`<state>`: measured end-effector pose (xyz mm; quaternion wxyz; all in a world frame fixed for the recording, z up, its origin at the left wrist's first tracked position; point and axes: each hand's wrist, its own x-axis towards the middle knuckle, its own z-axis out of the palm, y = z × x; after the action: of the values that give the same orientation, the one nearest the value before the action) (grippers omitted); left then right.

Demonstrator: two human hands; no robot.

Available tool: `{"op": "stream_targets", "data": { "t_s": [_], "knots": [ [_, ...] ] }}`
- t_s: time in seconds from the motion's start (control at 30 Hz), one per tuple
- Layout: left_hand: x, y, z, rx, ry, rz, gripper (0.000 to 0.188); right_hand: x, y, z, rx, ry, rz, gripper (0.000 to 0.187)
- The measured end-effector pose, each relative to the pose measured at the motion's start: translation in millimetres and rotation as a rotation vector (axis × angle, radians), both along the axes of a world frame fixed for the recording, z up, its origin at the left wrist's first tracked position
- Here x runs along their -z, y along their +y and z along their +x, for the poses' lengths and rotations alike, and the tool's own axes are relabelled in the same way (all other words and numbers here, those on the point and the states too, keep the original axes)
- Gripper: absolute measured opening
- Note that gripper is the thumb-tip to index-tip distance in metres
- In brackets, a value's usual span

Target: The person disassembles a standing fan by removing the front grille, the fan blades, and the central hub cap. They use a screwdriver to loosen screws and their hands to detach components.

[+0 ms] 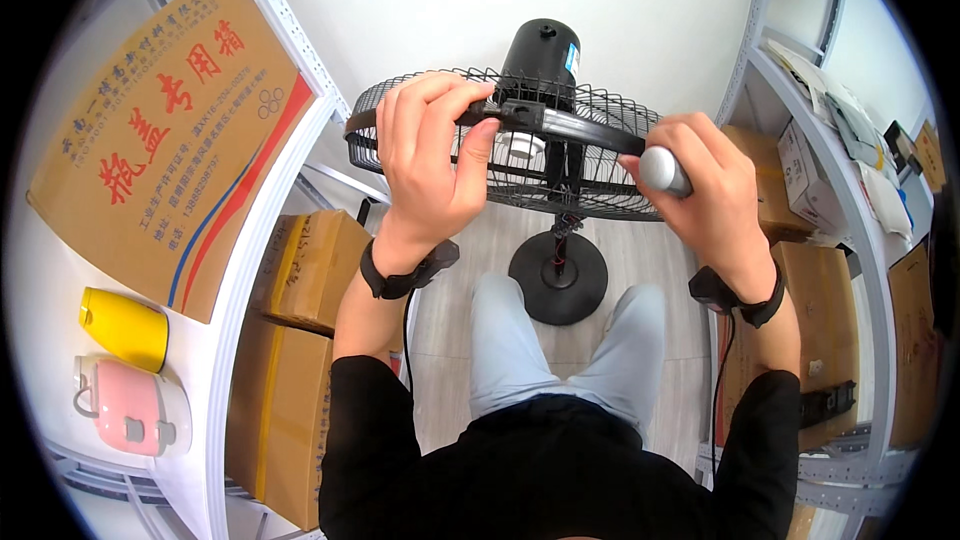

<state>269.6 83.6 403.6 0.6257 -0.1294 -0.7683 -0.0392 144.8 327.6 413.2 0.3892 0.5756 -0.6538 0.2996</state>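
Note:
A black standing fan is in front of me, its wire guard tipped so that the rim runs across the view. My left hand is closed around the left part of the guard rim, thumb and forefinger beside a dark clip on it. My right hand is closed around a grey cylindrical handle with a rounded end, near the right side of the rim. Whatever that handle joins is hidden. Behind the guard rises the black motor housing; below, the round base rests on the floor between my legs.
At left, a shelf carries a large flat carton, a yellow container and a pink appliance. Stacked cardboard boxes stand beneath. Another shelf with boxes is at right. Cables hang from my wrist straps.

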Motion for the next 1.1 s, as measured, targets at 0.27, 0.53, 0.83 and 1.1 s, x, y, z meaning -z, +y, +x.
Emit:
{"op": "stream_targets", "data": {
  "t_s": [0.27,0.53,0.83,1.1],
  "knots": [
    [17,3,1,-0.092,0.095,-0.144,0.034,3,13,19,-0.019,0.165,0.024,0.045],
    [19,14,4,-0.151,0.112,-0.192,0.035,-2,22,24,-0.057,-0.016,0.14,0.037],
    [19,13,3,-0.207,0.122,-0.199,0.033,3,26,28,-0.006,-0.238,0.203,0.043],
    [23,10,1,-0.202,0.144,-0.192,0.034,20,22,38,0.036,-0.217,0.053,0.042]
  ]
}}
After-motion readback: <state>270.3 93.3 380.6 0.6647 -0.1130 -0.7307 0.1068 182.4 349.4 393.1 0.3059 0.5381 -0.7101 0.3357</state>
